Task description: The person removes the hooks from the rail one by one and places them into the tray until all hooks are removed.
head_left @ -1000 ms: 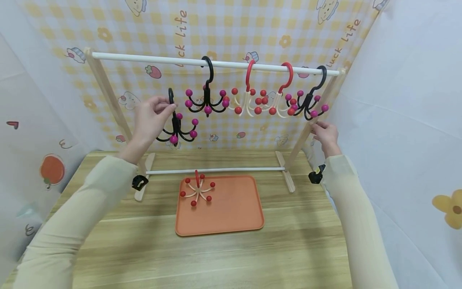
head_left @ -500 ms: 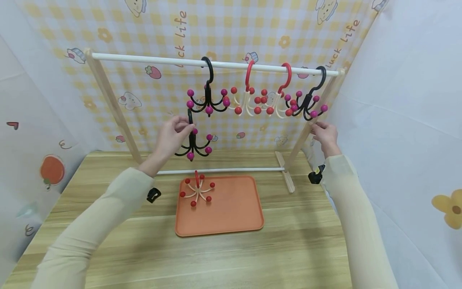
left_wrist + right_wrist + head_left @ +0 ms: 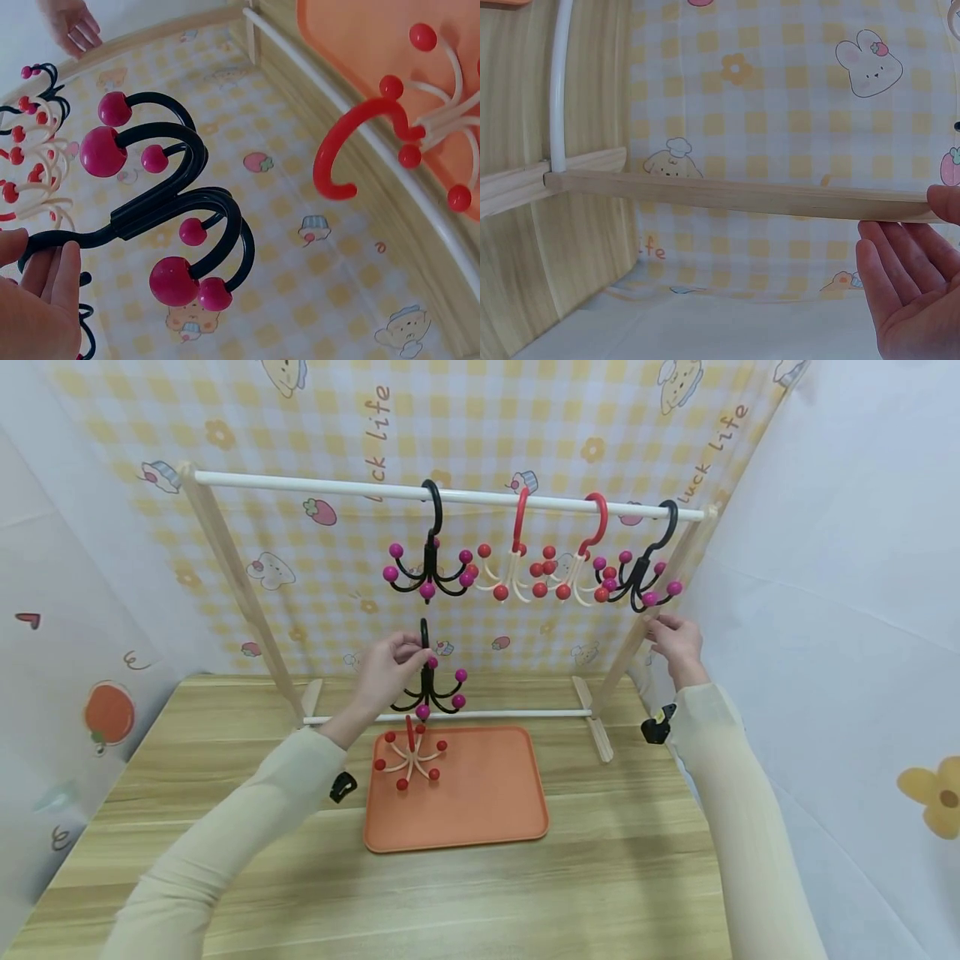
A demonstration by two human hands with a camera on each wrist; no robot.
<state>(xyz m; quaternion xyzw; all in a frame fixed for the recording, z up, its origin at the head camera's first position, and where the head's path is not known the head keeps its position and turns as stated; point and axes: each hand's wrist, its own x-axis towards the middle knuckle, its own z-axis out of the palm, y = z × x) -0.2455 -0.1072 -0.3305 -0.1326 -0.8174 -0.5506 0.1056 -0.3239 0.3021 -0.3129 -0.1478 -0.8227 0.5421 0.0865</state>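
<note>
My left hand (image 3: 386, 675) pinches a black multi-arm hook hanger (image 3: 427, 681) with magenta balls on its arm tips. Thumb and fingers hold it at the curved hook, and in the left wrist view the hanger's arms (image 3: 217, 199) spread away from the hand. It hangs in front of the rack, below the top rod and just above the back edge of the orange tray (image 3: 480, 802). On the tray stands a cream hanger (image 3: 411, 758) with a red hook and red balls. My right hand (image 3: 677, 643) grips the rack's right wooden post (image 3: 742, 199), thumb on one side, fingers on the other.
From the white top rod (image 3: 300, 483) hang a black hanger (image 3: 430, 560), two cream hangers with red hooks (image 3: 517, 518) (image 3: 600, 518) and another black hanger (image 3: 637, 578) at the right. A lower white rod (image 3: 517, 713) runs behind the tray. A checked cloth backs the rack.
My left hand has carried the black hanger rightward and down, from beside the left post to above the tray's back edge. My right hand stays on the post.
</note>
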